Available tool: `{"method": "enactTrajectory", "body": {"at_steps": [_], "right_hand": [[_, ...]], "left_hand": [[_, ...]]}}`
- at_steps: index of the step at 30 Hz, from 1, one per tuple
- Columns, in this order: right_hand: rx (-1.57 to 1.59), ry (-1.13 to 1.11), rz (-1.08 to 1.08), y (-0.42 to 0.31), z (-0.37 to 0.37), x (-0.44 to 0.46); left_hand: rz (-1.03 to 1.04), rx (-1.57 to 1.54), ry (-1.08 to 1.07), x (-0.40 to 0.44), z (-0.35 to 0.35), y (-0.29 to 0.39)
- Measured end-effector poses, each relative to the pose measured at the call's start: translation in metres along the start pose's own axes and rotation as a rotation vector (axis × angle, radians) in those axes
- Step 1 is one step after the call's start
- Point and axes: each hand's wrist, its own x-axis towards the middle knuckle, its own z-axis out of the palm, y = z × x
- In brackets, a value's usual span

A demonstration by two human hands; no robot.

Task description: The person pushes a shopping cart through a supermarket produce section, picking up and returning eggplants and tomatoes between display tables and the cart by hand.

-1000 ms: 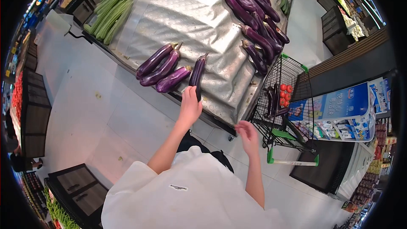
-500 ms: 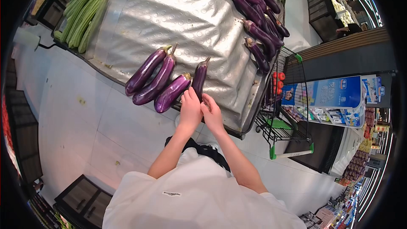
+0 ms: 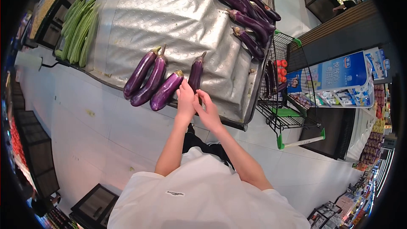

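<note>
My left hand (image 3: pixel 185 101) is at the near edge of the silver-lined stand (image 3: pixel 159 21), with its fingers stretched out. Close beside it, my right hand (image 3: pixel 206 109) has its fingers partly spread and its fingertips almost against the left hand. Just beyond both hands lies a purple eggplant (image 3: pixel 196 73), stem pointing away; its lower end is partly hidden behind the hands. To the left, a glossy eggplant (image 3: pixel 167 90) lies at a slant, nearest my left hand. Two more eggplants (image 3: pixel 150 80) rest side by side further left. I see nothing held in either hand.
A pile of eggplants (image 3: pixel 242 2) lies at the stand's far right. Long green gourds (image 3: pixel 80 32) are bundled at the far left. A shopping cart (image 3: pixel 285 121) with tomatoes (image 3: pixel 281 71) in it stands against the right side, near a blue display (image 3: pixel 333 74).
My right hand's fingers have spread and moved slightly back from the eggplant. The view has shifted, bringing the cart further into sight. The eggplants keep their arrangement.
</note>
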Motion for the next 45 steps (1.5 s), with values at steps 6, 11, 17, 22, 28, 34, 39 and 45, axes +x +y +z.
{"method": "enactTrajectory", "body": {"at_steps": [6,11,17,22,28,34,39,45], "right_hand": [[-0.458,0.044,-0.462,-0.095,-0.028,-0.063],[-0.197,-0.055,-0.3,-0.121,-0.109,-0.161],[-0.007,0.149,-0.066,-0.046,-0.246,-0.273],[0.082,0.5,-0.083,-0.023,-0.328,-0.345],[0.141,0.426,-0.191,-0.072,-0.351,-0.37],[0.514,0.388,-0.181,-0.085,-0.367,-0.362],[0.715,0.363,-0.023,-0.072,-0.42,-0.357],[0.552,0.436,0.344,-0.072,-0.508,-0.325]], "left_hand": [[-0.216,-0.656,-0.141,-0.001,-0.029,0.04],[-0.05,-0.977,-0.003,-0.012,-0.034,0.117],[0.493,-0.477,0.364,-0.044,-0.005,0.223],[0.692,-0.565,0.27,-0.082,0.048,0.294],[0.938,-0.367,0.255,-0.113,0.111,0.362],[1.017,-0.316,0.104,-0.137,0.161,0.412],[1.098,-0.254,0.001,-0.132,0.212,0.427],[1.02,-0.266,-0.115,-0.113,0.284,0.433]]}}
